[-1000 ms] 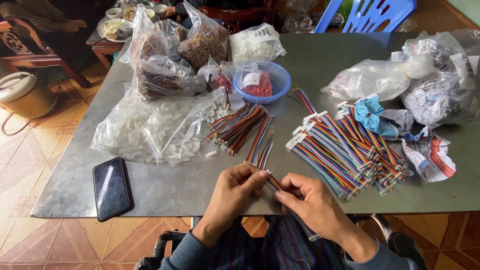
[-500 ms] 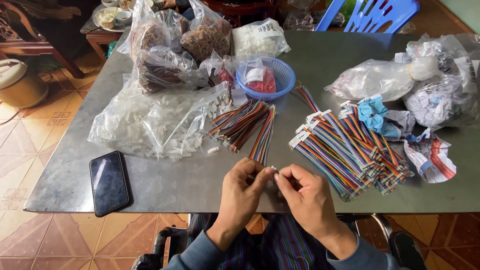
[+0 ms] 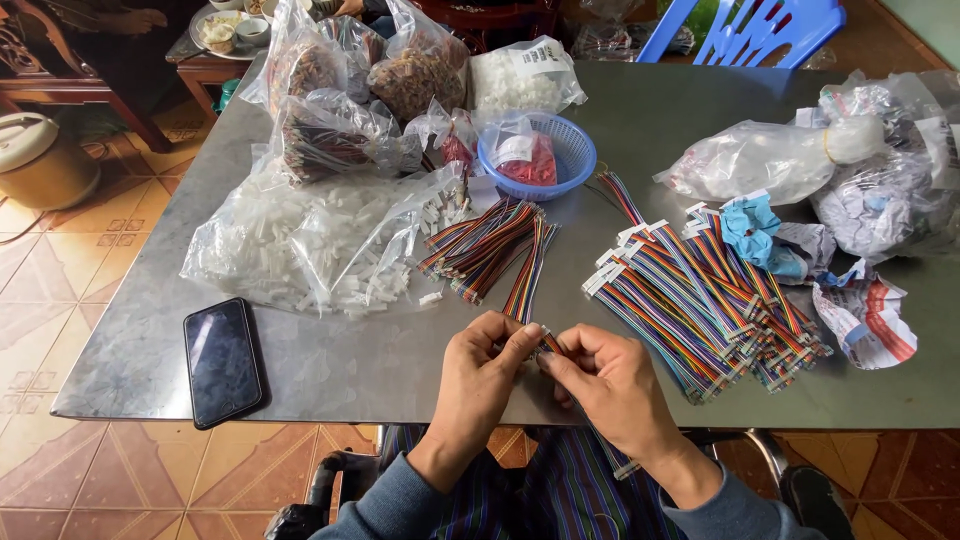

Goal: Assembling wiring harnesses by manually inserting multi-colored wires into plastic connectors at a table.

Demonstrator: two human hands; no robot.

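Head view, near edge of the grey metal table (image 3: 380, 370): left hand (image 3: 480, 375) and right hand (image 3: 610, 385) meet just over that edge, fingertips pinched together on the end of one rainbow ribbon cable (image 3: 527, 285). Both hands closed narrow on it; the cable runs away from the fingers across the tabletop. The cable end itself is hidden by the fingers, so I cannot tell whether a plug is on it.

Judgement on doing this well: keep the flat cable untwisted, grip close to the tip with both thumbs, and press straight rather than at an angle so the thin wires do not bend.

Left of the hands on the table lies a black phone (image 3: 222, 360), glossy, face up. Beyond the hands sits a loose bundle of cables (image 3: 480, 245), striped and flexible. Right of the hands, a larger stack of finished cables (image 3: 700, 300) with white ends, laid in fanned rows. Farther left, a clear soft bag of small white plastic pieces (image 3: 320, 240). Behind it, a round blue mesh basket (image 3: 560, 150) holding a red-filled packet. At the far right of the table, crumpled clear bags (image 3: 770, 160) and wrinkled paper.
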